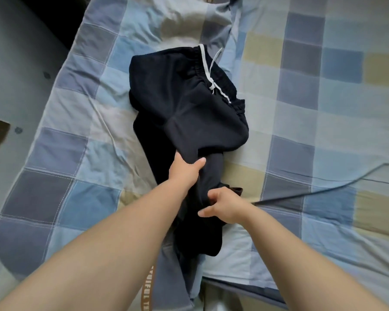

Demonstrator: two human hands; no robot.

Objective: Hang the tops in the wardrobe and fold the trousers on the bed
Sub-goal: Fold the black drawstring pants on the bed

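The bed [323,97] fills most of the view, covered by a soft, creased cotton sheet in a patchwork of pale blue, slate, grey and straw-yellow squares edged with white stitching. To the left of the bed lies the grey floor [14,75], smooth and matt, with a few small dark marks.

On the middle of the bed lie the dark navy jersey trousers [189,108], bunched rather than flat: the gathered elastic waistband sits at the far end with a pale grey drawstring [213,70] looped and knotted across it, and the legs run towards the person, twisted into a thick rope of cloth.

The left hand [184,171] grips the trousers where the legs narrow, thumb over the top and fingers curled underneath the fabric. The right hand [225,205] holds the cloth nearer the person, its fingers clamped round a fold.

A thin dark cord [323,189] trails across the sheet to the right. At the near edge a brown band [147,292] carries pale capital letters, possibly "TIFUL", though too blurred to read with confidence.
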